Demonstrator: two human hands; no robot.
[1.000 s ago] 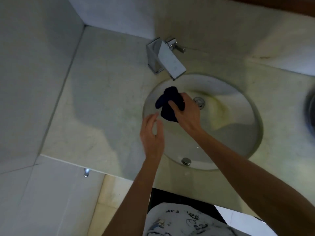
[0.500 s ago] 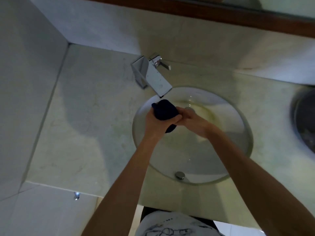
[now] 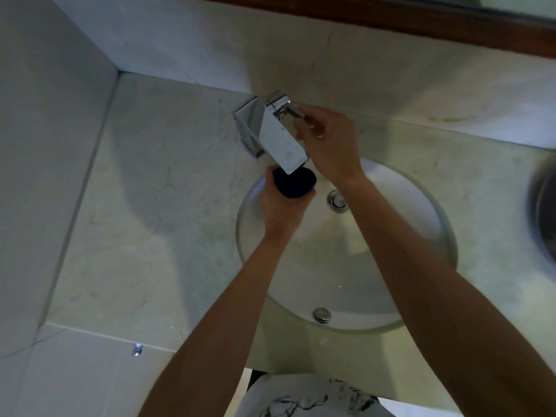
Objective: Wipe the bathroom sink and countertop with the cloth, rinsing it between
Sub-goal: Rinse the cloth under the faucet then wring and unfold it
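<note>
A dark blue cloth (image 3: 296, 183) is bunched up in my left hand (image 3: 281, 207), held just under the spout of the square chrome faucet (image 3: 270, 135), over the far left part of the round white sink (image 3: 400, 224). My right hand (image 3: 329, 142) reaches past the faucet, and its fingers close on the small chrome lever handle (image 3: 287, 108) at the back. No water stream is visible. The pale marble countertop (image 3: 156, 224) surrounds the sink.
The sink has a chrome drain plug (image 3: 337, 200) and an overflow cap (image 3: 322, 314) at the near wall. A dark round object (image 3: 546, 218) sits at the right edge. A tiled wall (image 3: 45, 145) closes the left side; a wooden mirror frame (image 3: 421, 24) runs above the backsplash.
The cloth passed from my right hand into my left, which now holds it alone under the spout. My right hand left the cloth and rose to the faucet handle.
</note>
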